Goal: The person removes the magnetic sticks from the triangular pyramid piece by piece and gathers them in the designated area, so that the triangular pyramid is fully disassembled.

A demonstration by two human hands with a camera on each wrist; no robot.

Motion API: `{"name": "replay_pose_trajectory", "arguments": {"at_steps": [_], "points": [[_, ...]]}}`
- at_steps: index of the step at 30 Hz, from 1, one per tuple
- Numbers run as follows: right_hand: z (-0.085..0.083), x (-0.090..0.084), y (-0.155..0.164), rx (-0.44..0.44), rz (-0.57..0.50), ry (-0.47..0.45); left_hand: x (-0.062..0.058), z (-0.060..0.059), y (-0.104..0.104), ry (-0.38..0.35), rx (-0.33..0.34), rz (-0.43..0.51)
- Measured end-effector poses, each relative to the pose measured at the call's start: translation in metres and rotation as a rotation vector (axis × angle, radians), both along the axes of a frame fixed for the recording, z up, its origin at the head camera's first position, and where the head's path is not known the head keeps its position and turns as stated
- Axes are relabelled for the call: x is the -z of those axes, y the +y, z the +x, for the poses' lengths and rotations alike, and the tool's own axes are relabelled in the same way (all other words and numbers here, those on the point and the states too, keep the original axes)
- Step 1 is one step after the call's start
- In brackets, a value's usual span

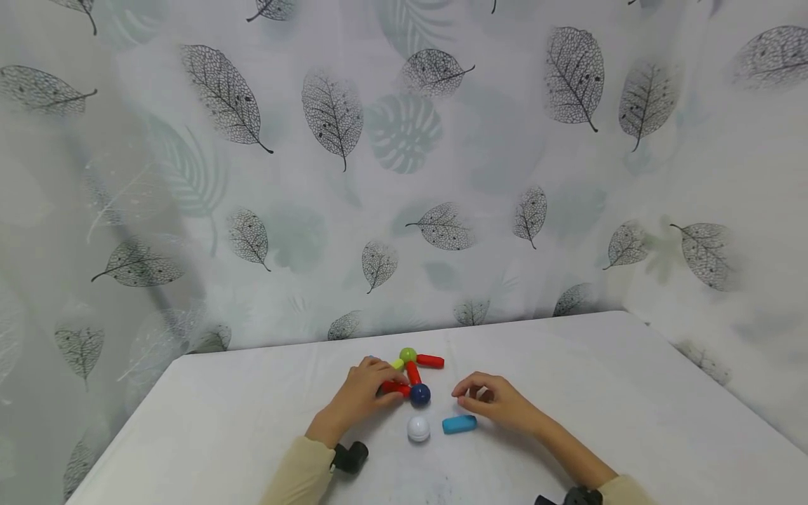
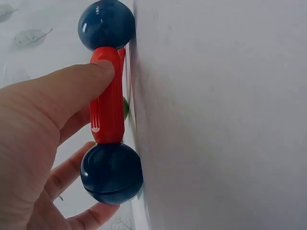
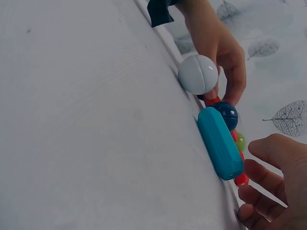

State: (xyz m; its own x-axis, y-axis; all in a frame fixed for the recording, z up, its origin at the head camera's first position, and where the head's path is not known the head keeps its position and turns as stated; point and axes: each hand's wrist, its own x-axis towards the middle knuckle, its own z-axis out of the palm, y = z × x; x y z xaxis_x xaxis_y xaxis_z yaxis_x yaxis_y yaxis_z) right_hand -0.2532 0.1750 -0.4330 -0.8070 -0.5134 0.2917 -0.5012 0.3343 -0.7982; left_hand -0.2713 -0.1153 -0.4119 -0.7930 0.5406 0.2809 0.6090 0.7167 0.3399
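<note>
My left hand [image 1: 361, 393] grips a red rod [image 2: 108, 105], the thumb on its side and other fingers behind it. A dark blue ball [image 2: 106, 25] sits at one end of the rod, and a second dark blue ball [image 2: 112, 173] at the other. This rod belongs to a joined shape with a green ball [image 1: 408, 355], a middle red rod [image 1: 413, 372], an outer red rod [image 1: 431, 361] and a yellow-green rod [image 1: 396, 365] partly hidden by my fingers. My right hand [image 1: 501, 403], fingers loosely bent, holds nothing and hovers beyond a light blue rod [image 1: 459, 424].
On the white table [image 1: 631, 421] a white ball [image 1: 419, 428] lies nearer than the joined shape, left of the light blue rod. A leaf-patterned curtain [image 1: 404, 175] hangs behind the table. Each wrist wears a black camera [image 1: 351, 457].
</note>
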Motion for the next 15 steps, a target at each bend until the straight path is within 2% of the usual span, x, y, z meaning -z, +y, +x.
{"name": "replay_pose_trajectory", "arguments": {"at_steps": [9, 15], "points": [[-0.014, 0.000, -0.003, 0.041, -0.002, -0.027, 0.002, -0.002, 0.005, -0.022, 0.001, 0.012], [-0.030, 0.004, -0.004, 0.126, 0.001, -0.014, 0.002, -0.003, 0.005, -0.018, 0.006, 0.017]]}}
